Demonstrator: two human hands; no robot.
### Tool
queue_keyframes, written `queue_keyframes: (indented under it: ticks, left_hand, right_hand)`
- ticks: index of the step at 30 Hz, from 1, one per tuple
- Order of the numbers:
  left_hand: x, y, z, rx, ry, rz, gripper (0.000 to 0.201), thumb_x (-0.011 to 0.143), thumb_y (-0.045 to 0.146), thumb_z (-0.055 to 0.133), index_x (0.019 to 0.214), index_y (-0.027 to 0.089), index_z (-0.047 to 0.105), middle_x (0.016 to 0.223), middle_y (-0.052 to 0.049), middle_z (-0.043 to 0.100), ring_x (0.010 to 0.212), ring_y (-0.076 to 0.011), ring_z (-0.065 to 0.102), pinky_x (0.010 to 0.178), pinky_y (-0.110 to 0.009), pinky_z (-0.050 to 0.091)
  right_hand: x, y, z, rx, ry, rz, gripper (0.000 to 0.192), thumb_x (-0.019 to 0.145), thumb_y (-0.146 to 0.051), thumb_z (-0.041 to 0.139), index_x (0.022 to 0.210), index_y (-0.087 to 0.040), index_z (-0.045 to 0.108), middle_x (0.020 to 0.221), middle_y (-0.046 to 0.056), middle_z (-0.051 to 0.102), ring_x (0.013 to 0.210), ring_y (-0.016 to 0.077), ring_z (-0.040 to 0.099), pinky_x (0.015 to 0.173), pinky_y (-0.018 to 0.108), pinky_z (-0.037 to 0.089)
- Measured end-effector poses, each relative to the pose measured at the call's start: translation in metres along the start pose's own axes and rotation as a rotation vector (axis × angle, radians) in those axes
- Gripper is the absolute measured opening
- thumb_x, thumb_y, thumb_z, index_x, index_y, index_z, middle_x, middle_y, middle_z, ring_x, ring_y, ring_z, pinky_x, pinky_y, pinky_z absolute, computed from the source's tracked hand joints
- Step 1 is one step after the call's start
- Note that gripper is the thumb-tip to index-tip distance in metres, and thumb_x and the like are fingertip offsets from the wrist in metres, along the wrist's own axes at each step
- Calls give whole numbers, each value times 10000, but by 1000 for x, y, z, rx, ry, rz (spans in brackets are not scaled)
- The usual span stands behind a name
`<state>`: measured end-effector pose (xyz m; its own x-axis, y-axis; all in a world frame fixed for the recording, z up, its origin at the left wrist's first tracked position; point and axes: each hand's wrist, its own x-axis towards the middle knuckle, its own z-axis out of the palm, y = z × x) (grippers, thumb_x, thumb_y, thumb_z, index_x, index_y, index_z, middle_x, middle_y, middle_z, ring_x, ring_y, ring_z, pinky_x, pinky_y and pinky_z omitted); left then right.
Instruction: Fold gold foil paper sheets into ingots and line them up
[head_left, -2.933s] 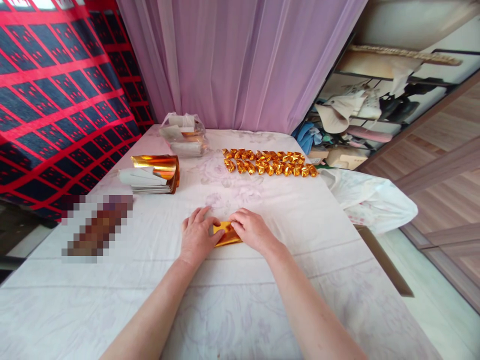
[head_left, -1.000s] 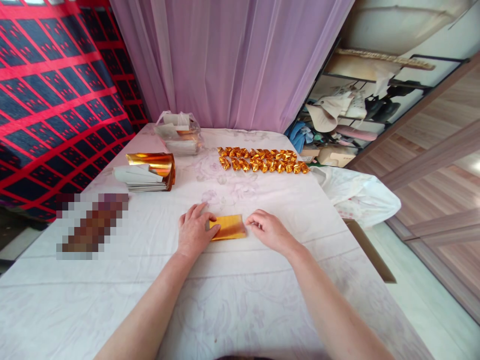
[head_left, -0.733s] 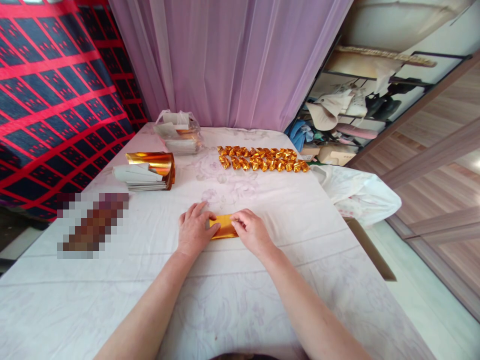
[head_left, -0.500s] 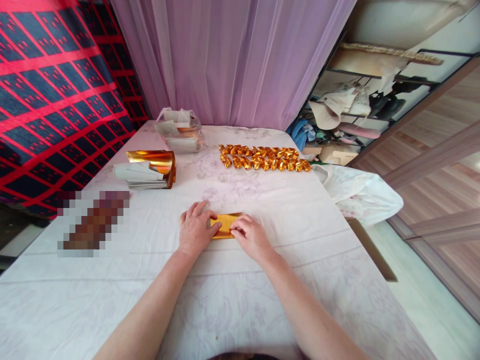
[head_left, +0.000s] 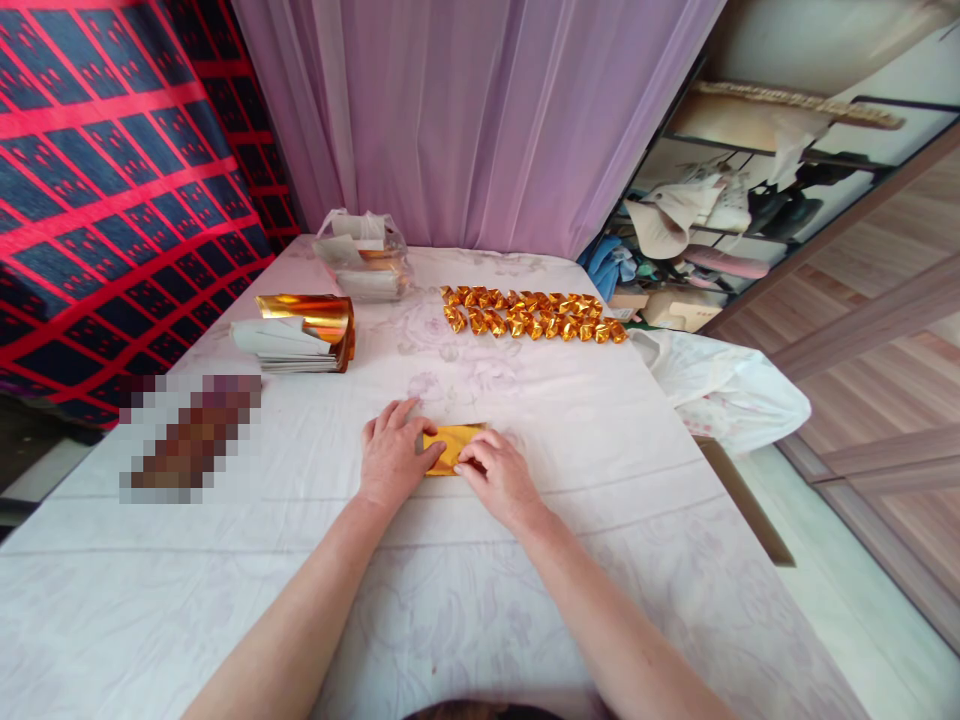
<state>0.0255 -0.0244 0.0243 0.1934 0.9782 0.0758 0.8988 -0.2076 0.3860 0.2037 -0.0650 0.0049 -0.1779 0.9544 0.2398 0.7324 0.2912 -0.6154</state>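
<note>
At the near middle of the white-clothed table (head_left: 525,560) lies a small gold foil sheet (head_left: 452,444), folded into a flat, narrow strip, shiny, with a crease visible. The left hand (head_left: 390,460) presses flat on its left end, fingers spread, thumb on the foil. The right hand (head_left: 499,478) covers the right end, fingertips pinching the near edge. Beyond, rows of folded gold pieces (head_left: 531,314) lie well apart.

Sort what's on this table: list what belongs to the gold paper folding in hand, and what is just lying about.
In hand:
- small gold foil paper sheet, pressed flat by left hand and right hand
- stack of gold-and-white foil sheets
- rows of folded gold paper pieces

Lying about:
- clear plastic bag of paper
- white plastic bag
- purple curtain
</note>
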Motion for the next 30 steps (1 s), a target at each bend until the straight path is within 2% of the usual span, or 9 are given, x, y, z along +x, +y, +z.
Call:
queue_keyframes:
  ticks: [7,12,18,23,30]
  left_hand:
    - [0,0,0,-3,1,5,168,822,389,699,963,299,715,1472,-50,500,1397,-307,379,1090,-498,317]
    - [0,-1,1,-2,9,15,167,823,383,703,963,292,717,1465,-55,506,1391,-311,385,1085,-498,325]
    - [1,-1,1,-3,6,23,166,827,381,704,967,293,714,1460,-56,510,1389,-314,388,1083,-506,321]
    - [0,-2,0,-8,0,23,162,833,375,702,970,289,714,1461,-62,510,1390,-310,388,1083,-506,321]
    - [1,-1,0,-11,5,15,146,825,365,707,947,285,714,1461,-61,512,1388,-309,391,1083,-511,322]
  right_hand:
    - [1,-6,4,-79,2,38,96,799,-218,745,792,-205,650,884,25,604,841,180,599,770,302,464]
    - [2,-5,5,-124,13,15,139,793,-280,760,785,-211,640,868,21,598,807,179,588,739,299,465]
    - [0,6,-3,-33,-38,-71,55,838,-163,677,823,-205,647,901,23,617,871,170,600,797,300,477]
    - [-6,18,-11,51,-46,-166,137,867,-93,593,876,-200,679,998,46,622,940,161,607,852,306,487]
    - [-16,31,-23,104,-28,-100,202,863,-84,545,880,-215,698,976,45,613,908,158,620,817,304,513]
